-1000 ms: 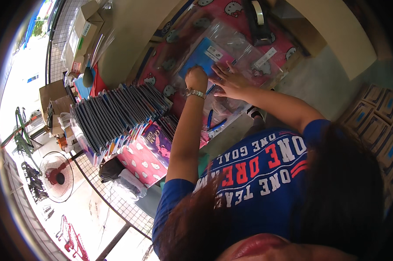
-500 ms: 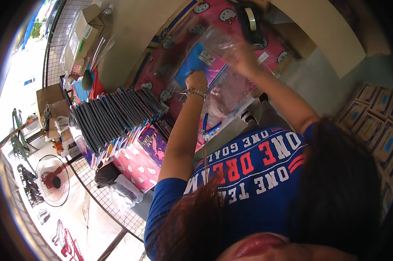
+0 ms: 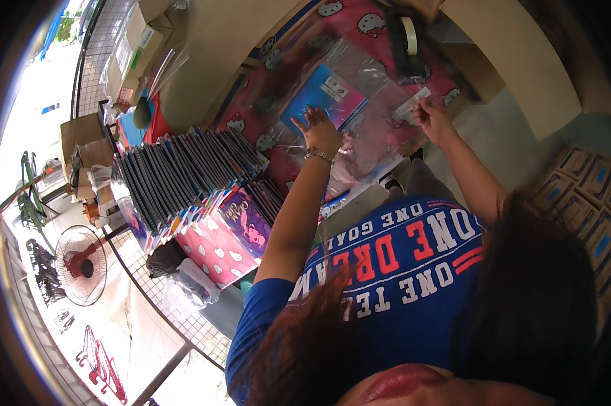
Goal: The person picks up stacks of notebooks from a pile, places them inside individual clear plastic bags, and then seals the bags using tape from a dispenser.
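A blue-to-pink spiral notebook [image 3: 319, 98] with a white label lies inside a clear plastic bag [image 3: 370, 68] on the pink cartoon-patterned table cover [image 3: 370, 24]. My left hand [image 3: 321, 132] rests on the notebook's near side, open, fingers spread. To the right, my right hand [image 3: 433, 120] is closed in a pinch beside a small white label strip [image 3: 414, 103] at the bag's right side. What its fingertips hold, if anything, is too small to make out. A black tape dispenser [image 3: 405, 44] stands just beyond that hand.
A long row of spiral notebooks [image 3: 184, 179] stands on the left, beside a purple-covered notebook [image 3: 243, 220]. Open cardboard flaps [image 3: 515, 61] rise at the right, with stacked boxes [image 3: 579, 196] on the floor. A fan [image 3: 81, 264] is at far left.
My left hand has opened from a closed shape and spread over the notebook. My right hand has moved away from the bag's far part, right and nearer. The view has shifted slightly.
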A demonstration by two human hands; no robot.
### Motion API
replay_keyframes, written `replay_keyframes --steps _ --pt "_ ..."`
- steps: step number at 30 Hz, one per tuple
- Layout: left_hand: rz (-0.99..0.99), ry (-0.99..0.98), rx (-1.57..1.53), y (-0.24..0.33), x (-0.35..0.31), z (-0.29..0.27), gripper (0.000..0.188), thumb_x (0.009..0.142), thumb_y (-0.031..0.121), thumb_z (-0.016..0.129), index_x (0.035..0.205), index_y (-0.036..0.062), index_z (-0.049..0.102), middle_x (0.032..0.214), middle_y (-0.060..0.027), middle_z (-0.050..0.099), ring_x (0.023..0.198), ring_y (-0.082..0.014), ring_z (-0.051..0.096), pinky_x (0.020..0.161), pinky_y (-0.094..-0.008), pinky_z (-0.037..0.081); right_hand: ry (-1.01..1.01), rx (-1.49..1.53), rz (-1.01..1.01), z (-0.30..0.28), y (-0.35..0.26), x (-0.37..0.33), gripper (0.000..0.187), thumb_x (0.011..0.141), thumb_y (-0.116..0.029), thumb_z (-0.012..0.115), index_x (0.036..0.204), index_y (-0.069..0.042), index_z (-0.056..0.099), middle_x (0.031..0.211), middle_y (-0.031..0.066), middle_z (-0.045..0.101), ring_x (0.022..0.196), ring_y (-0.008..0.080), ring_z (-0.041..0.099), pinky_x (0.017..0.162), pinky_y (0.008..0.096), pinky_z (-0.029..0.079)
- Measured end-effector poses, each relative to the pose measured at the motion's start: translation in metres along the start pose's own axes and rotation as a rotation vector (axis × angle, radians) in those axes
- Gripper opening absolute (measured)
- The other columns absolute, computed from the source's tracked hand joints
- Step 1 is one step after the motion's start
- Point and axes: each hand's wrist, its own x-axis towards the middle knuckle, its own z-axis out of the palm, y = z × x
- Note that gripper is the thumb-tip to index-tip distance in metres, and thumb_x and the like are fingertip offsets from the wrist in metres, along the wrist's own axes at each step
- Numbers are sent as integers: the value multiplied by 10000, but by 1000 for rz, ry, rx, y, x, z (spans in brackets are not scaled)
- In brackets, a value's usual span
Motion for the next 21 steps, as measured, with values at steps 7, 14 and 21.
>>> replay_keyframes --steps 7,14,21 --pt "-28 200 -155 0 -7 29 903 741 410 686 1393 -80 300 1465 -248 316 1377 -319 312 1131 -590 69 -865 -774 130 187 -8 25 183 924 -223 580 837 -62 580 700 -9 512 569 70 463 505 241 367" --pt "35 552 -311 5 -13 53 764 671 306 731 1286 -58 460 1306 -241 513 1274 -333 455 1144 -506 172 -1345 -2189 -301 232 32 93 255 760 -306 724 731 -60 663 708 64 655 689 252 626 645 384 485" --pt "55 517 -333 3 -23 51 771 760 344 668 1405 62 355 1383 -220 447 1301 -351 417 1144 -511 154 -948 -2387 -341 238 31 71 377 692 -390 762 816 -39 707 802 137 679 807 296 661 720 415 510"
